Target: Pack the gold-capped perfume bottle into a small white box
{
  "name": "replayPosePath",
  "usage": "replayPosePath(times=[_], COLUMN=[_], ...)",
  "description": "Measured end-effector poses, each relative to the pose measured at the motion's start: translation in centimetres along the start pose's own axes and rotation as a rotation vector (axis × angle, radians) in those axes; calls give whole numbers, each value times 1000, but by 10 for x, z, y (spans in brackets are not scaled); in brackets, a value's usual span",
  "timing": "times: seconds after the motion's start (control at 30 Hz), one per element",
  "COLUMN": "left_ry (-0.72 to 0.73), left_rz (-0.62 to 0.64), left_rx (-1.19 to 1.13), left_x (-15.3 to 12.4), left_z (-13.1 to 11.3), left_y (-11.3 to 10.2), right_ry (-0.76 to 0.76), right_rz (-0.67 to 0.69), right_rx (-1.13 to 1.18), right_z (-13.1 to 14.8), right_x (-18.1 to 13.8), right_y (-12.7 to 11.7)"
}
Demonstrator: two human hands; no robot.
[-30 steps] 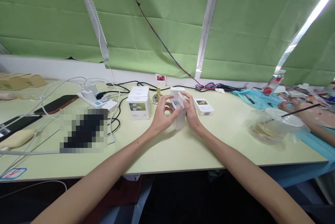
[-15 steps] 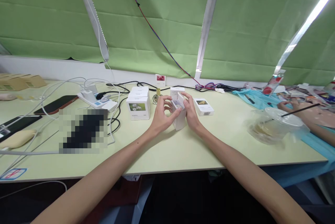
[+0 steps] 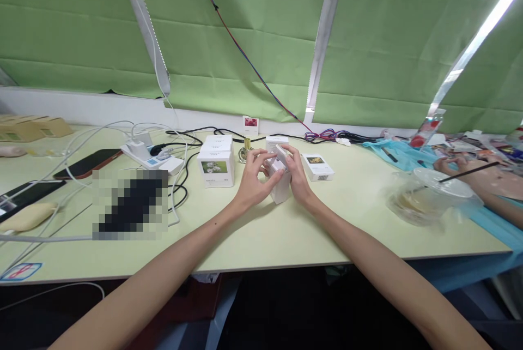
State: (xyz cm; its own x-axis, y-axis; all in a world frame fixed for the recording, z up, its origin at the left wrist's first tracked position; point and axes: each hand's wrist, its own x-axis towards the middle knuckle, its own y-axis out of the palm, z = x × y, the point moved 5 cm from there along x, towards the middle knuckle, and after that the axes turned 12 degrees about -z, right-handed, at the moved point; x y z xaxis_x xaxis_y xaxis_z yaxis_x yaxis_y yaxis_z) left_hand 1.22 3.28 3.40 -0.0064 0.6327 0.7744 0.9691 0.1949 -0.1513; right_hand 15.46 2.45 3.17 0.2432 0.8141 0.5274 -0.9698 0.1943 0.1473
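Between my hands a small white carton [image 3: 280,193] stands on the table, its top flap raised. My left hand [image 3: 256,180] grips it from the left, thumb on the front near the opening. From the right, my right hand [image 3: 297,174] holds its side and the flap. What lies inside the carton is too small to make out. Just behind it stands another white box [image 3: 277,139]. A glass bottle with a gold cap [image 3: 247,145] is partly hidden behind my left fingers. To the right lies a flat white box with a yellow flower picture [image 3: 317,167].
White boxes with a flower picture [image 3: 216,162] stand left of my hands. A power strip [image 3: 151,156] with tangled cables and phones [image 3: 87,163] lie farther left. On the right are a lidded drink cup [image 3: 433,197] with a straw and another person's hand [image 3: 457,167].
My fingers have shifted slightly at the carton's top, and the flap is tilted a little differently. The carton stays in place between both hands.
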Motion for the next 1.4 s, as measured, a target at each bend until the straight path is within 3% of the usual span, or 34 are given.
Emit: replayPosePath(times=[1.4], left_ry=[70], left_rz=[-12], left_rx=[90], left_x=[0], left_z=[0], left_y=[3], right_ry=[8], right_rz=[46], right_rx=[65], right_z=[-9], right_x=[1], right_y=[3])
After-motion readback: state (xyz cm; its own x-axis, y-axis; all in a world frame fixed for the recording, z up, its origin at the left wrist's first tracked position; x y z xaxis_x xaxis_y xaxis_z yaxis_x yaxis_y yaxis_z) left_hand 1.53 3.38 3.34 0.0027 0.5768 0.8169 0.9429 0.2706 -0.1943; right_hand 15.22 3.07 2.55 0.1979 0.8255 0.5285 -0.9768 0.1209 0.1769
